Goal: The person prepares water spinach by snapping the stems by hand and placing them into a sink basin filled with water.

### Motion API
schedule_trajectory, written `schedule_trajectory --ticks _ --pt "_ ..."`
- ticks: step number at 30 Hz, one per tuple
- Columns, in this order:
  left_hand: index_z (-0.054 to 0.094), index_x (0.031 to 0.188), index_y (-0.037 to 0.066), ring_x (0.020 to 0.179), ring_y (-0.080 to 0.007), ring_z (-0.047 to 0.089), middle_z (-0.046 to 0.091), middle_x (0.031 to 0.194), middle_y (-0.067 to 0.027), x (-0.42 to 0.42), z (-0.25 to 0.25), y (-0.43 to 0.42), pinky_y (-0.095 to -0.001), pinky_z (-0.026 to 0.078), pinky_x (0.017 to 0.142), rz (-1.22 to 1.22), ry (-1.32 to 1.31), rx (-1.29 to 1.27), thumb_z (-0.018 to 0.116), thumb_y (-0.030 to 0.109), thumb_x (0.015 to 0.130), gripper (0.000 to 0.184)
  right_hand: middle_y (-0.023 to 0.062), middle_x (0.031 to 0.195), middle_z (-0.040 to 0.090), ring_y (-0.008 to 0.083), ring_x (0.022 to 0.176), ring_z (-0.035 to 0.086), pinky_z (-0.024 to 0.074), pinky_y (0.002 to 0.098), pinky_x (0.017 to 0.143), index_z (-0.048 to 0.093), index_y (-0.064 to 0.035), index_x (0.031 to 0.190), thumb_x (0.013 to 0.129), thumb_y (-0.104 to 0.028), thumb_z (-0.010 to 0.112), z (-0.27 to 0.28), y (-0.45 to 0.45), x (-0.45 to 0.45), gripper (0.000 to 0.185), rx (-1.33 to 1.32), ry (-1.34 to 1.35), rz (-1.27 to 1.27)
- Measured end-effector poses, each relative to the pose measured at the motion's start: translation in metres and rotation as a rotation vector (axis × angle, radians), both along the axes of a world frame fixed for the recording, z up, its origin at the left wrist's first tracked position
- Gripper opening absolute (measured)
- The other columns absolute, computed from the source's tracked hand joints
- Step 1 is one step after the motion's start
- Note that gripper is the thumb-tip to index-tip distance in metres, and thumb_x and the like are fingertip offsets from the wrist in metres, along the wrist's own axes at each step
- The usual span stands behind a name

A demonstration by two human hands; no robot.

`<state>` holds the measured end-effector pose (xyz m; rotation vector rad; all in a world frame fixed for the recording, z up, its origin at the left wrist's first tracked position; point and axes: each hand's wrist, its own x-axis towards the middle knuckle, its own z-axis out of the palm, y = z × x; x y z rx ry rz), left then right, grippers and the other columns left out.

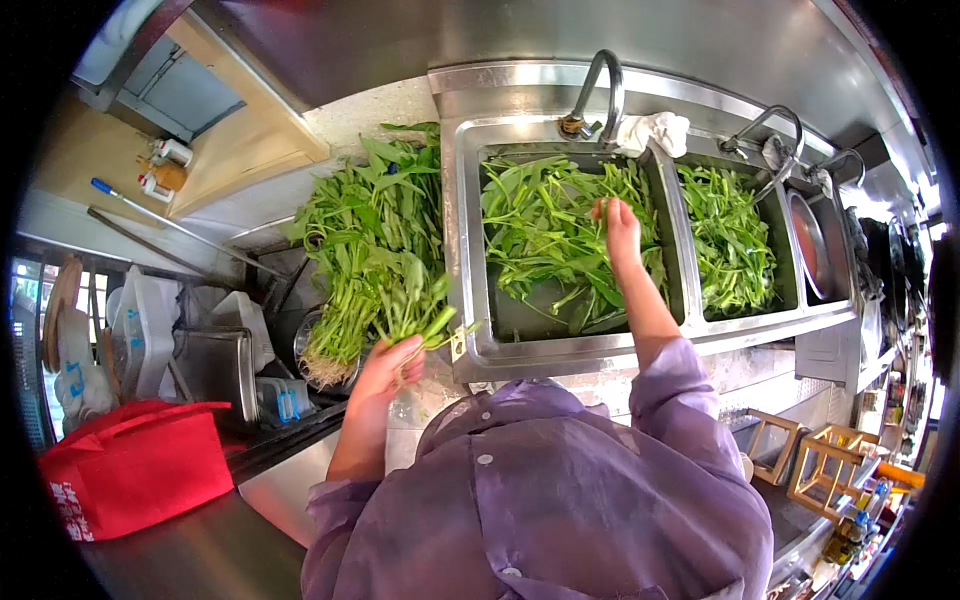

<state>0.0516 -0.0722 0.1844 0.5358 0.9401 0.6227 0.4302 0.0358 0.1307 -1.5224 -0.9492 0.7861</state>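
Note:
My left hand [390, 370] is closed around the stems of a small bunch of water spinach [418, 302], just left of the sink's front corner. Beside and behind that hand lies a big pile of water spinach [365, 225], its pale roots towards me. My right hand [622, 232] hovers over the left basin of the steel sink [466, 200] with its fingers curled in. Whether anything is pinched there I cannot make out. Loose leafy stems [540, 225] fill much of the basin below it, lying in water.
More cut greens [730, 240] lie in the middle basin. A curved faucet [612, 85] and a white cloth [655, 132] are at the sink's back edge. A metal bowl [806, 235] sits in the right basin. To my left are a red bag [140, 465] and plastic containers [150, 320].

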Motion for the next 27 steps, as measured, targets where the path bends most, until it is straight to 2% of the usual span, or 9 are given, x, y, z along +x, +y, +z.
schedule_trajectory --ticks 3,7,11,13,15,21,22,24,27 --pt "0.038 0.062 0.010 0.039 -0.0098 0.028 0.032 0.049 0.0015 -0.025 -0.005 -0.014 -0.0249 0.023 0.037 0.081 0.044 0.024 0.044 0.019 0.086 0.027 0.0133 0.107 0.052 0.0294 0.094 0.050 0.0392 0.0359 0.081 0.049 -0.0114 0.112 0.083 -0.037 0.047 -0.055 0.000 0.046 0.039 -0.238 -0.850 -0.043" --pt "0.047 0.077 0.006 0.043 -0.0093 0.037 0.040 0.054 0.0003 -0.027 0.007 -0.042 -0.0231 0.028 0.040 0.298 0.096 0.015 0.053 0.014 0.082 0.011 0.0129 0.140 0.008 0.0426 0.124 0.014 0.0211 0.0614 0.092 0.008 -0.0268 0.135 0.061 -0.066 0.057 -0.072 -0.026 0.030 0.097 -0.928 -0.822 0.326" --pt "0.046 0.075 0.007 0.041 -0.0093 0.034 0.041 0.053 -0.0003 -0.019 0.010 -0.091 -0.0231 0.026 0.037 0.525 0.228 0.001 0.050 0.015 0.083 0.012 0.0138 0.140 0.005 0.0406 0.125 0.010 0.0224 0.0599 0.093 0.000 -0.0228 0.135 0.061 -0.053 0.067 -0.113 -0.022 -0.011 0.104 -1.057 -0.826 0.540" --pt "0.048 0.077 0.007 0.042 -0.0099 0.037 0.042 0.055 -0.0008 -0.007 0.007 -0.129 -0.0234 0.028 0.037 0.663 0.261 -0.091 0.052 0.017 0.082 0.011 0.0122 0.141 0.000 0.0409 0.126 0.008 0.0261 0.0560 0.093 0.013 -0.0217 0.134 0.071 -0.049 0.059 -0.167 -0.021 -0.012 0.083 -1.033 -0.850 0.710" --pt "0.048 0.077 0.007 0.044 -0.0099 0.039 0.044 0.057 -0.0007 0.018 0.015 -0.159 -0.0236 0.030 0.038 0.838 0.288 -0.187 0.053 0.016 0.081 0.012 0.0163 0.133 0.027 0.0363 0.120 0.029 0.0340 0.0465 0.090 0.040 -0.0169 0.124 0.076 -0.040 0.053 -0.219 -0.014 -0.016 0.054 -1.058 -1.221 0.978" --pt "0.054 0.087 0.004 0.054 -0.0089 0.047 0.051 0.064 -0.0001 0.089 0.001 -0.275 -0.0231 0.039 0.048 1.093 0.390 -0.269 0.056 0.018 0.081 0.016 0.0187 0.115 0.049 0.0361 0.099 0.049 0.0392 0.0441 0.084 0.055 -0.0051 0.109 0.077 -0.043 0.052 -0.241 0.017 0.028 0.049 -0.933 -1.503 1.883" --pt "0.055 0.089 0.003 0.058 -0.0095 0.049 0.054 0.070 -0.0016 0.097 -0.010 -0.303 -0.0231 0.041 0.051 1.213 0.363 -0.245 0.057 0.018 0.081 0.017 0.0189 0.127 0.037 0.0364 0.108 0.043 0.0371 0.0474 0.086 0.044 -0.0011 0.119 0.076 -0.040 0.056 -0.230 0.019 0.028 0.060 -1.138 -1.177 1.522" --pt "0.056 0.094 0.002 0.066 -0.0110 0.054 0.058 0.077 -0.0039 0.118 -0.024 -0.328 -0.0235 0.044 0.058 1.372 0.306 -0.211 0.058 0.016 0.080 0.020 0.0186 0.133 0.028 0.0333 0.113 0.039 0.0381 0.0462 0.085 0.030 0.0001 0.128 0.073 -0.039 0.063 -0.138 0.020 0.002 0.075 -1.322 -1.120 1.496" --pt "0.055 0.098 0.000 0.072 -0.0143 0.057 0.061 0.084 -0.0067 0.152 -0.039 -0.376 -0.0256 0.046 0.063 1.588 0.255 -0.159 0.059 0.010 0.078 0.023 0.0184 0.134 0.026 0.0343 0.113 0.039 0.0363 0.0466 0.087 0.033 -0.0026 0.127 0.076 -0.037 0.059 -0.111 0.025 -0.009 0.067 -1.165 -1.104 1.279"
